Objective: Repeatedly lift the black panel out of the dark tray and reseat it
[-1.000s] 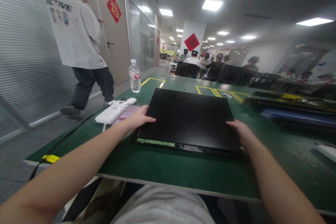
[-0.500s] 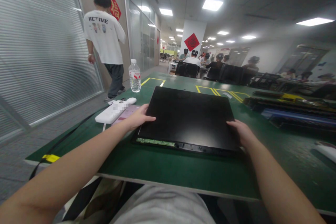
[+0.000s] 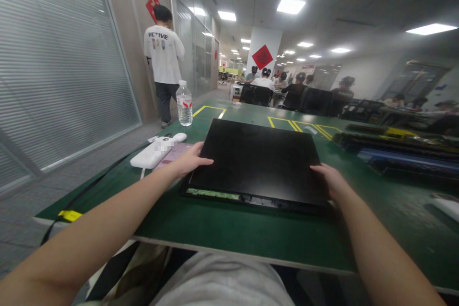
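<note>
- Head view: smooth, rectangular black screen (image 3: 261,160), edges clamped by fingers (image 3: 197,147) of left hand (image 3: 191,160) and right hand (image 3: 333,182).
- Most fingertips: hidden by screen.

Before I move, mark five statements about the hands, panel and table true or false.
1. The left hand touches the left side of the black panel. True.
2. The right hand is raised well clear of the panel. False: it touches the panel's right side.
3. A green strip shows along part of the panel's near edge. True.
4. The water bottle lies on its side. False: it stands upright on the green table.
5. Yellow lines mark the table beyond the panel. True.
</note>
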Available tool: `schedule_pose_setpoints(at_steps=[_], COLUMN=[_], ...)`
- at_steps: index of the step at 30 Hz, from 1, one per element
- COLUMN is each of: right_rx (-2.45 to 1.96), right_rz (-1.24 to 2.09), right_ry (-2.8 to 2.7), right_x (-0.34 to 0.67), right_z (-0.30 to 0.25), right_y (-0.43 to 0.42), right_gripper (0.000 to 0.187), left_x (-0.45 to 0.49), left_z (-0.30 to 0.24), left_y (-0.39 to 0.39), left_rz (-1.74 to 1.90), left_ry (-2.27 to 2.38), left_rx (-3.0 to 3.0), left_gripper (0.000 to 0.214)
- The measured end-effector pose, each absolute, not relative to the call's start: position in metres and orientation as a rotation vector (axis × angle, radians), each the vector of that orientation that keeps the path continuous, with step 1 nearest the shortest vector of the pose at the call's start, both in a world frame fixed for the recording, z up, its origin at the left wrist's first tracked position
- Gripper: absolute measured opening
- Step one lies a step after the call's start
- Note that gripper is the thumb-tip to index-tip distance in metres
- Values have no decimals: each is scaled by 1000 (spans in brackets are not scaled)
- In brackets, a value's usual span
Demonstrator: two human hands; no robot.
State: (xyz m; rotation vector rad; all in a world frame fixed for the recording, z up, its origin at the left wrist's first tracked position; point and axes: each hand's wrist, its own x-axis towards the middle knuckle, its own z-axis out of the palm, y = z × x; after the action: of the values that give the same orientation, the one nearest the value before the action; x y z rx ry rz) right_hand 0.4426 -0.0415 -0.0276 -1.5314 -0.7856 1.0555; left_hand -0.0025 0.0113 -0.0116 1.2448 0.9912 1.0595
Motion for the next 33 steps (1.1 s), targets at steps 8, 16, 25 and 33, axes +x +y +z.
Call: schedule_pose_setpoints(at_steps=[8,16,25,33], right_rx=[-1532,-1539,-1526,-1516], right_rz=[1068,1063,1065,1078], right_ry=[-773,-785,-757,-778], right_x=[441,440,437,437], right_z=[-25,-24,-21,-20], right_y=[-43,-44,-44,-45], right_gripper=[25,26,23,26], left_x=[-4,-6,-6,-6], left_z=[-13,-15,-16,-16], left_y=[12,13,14,14], left_rz=[1035,1005,1027,1017], left_ry=[1037,1039,1027,1025], left_rx=[1251,1284,1316,1289], left_gripper=[66,64,64,63])
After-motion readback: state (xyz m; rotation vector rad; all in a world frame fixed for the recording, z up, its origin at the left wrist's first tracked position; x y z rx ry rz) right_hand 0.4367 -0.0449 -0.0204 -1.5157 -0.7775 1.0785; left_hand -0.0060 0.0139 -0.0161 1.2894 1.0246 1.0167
